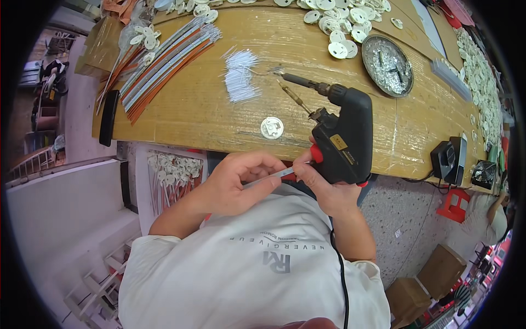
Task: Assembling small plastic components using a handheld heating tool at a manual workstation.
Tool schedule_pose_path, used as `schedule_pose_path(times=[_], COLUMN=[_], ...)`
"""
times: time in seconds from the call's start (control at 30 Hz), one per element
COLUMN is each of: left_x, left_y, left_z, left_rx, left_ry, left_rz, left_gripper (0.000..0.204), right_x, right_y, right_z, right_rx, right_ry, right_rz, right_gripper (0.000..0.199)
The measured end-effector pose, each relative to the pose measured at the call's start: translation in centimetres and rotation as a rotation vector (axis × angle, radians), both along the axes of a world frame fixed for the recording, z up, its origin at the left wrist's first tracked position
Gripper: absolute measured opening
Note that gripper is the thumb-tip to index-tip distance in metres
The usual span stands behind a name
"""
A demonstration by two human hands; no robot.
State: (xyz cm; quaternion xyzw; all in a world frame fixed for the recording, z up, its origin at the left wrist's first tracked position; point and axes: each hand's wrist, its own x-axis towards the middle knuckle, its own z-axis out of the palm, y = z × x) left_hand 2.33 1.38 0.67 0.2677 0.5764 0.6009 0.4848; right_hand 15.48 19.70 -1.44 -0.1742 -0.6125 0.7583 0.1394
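My right hand (331, 192) is closed round the handle of a black soldering gun (353, 131) with a red trigger. The gun's iron tip and thin brass feed tube point to the far left over the table. A narrow whitish strip (284, 172) runs between both hands at the table's near edge. My left hand (246, 181) pinches it, and the right thumb and forefinger touch its other end. Just beyond the hands, a round white plastic part (272, 128) lies on the wooden table (208, 126). Farther back is a pile of short white wires (241, 77).
Flat orange, white and grey strips (167, 63) lie at the left. Round white parts (345, 22) are heaped at the back, with more along the right. A dark dish (370, 74) holds silvery scraps. A black adapter (442, 159) and small fan (483, 174) stand right.
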Motion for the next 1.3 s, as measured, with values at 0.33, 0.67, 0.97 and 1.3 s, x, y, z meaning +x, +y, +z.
schedule_pose_path(times=[0.33, 0.67, 0.97, 1.3], left_x=[-0.1, -0.9, -0.3, -2.1], left_y=[1.0, 0.5, 1.0, 1.7], left_z=[-0.6, -0.5, -1.5, -2.3], left_rx=[-0.026, 0.017, 0.142, 0.068], left_ry=[-0.041, -0.273, 0.421, 1.140], left_rz=[0.047, 0.065, 0.176, 0.324], left_gripper=[0.010, 0.013, 0.013, 0.017], right_x=[-0.2, -0.7, -0.4, 3.4], right_y=[-0.2, -0.5, -0.7, 2.9], right_z=[-0.7, -2.0, -1.6, -2.6], right_rx=[-0.014, 0.049, 0.060, 0.183], right_ry=[0.097, 0.213, 0.011, 0.158], right_rz=[-0.042, 0.011, 0.019, -0.054], right_gripper=[0.054, 0.052, 0.048, 0.053])
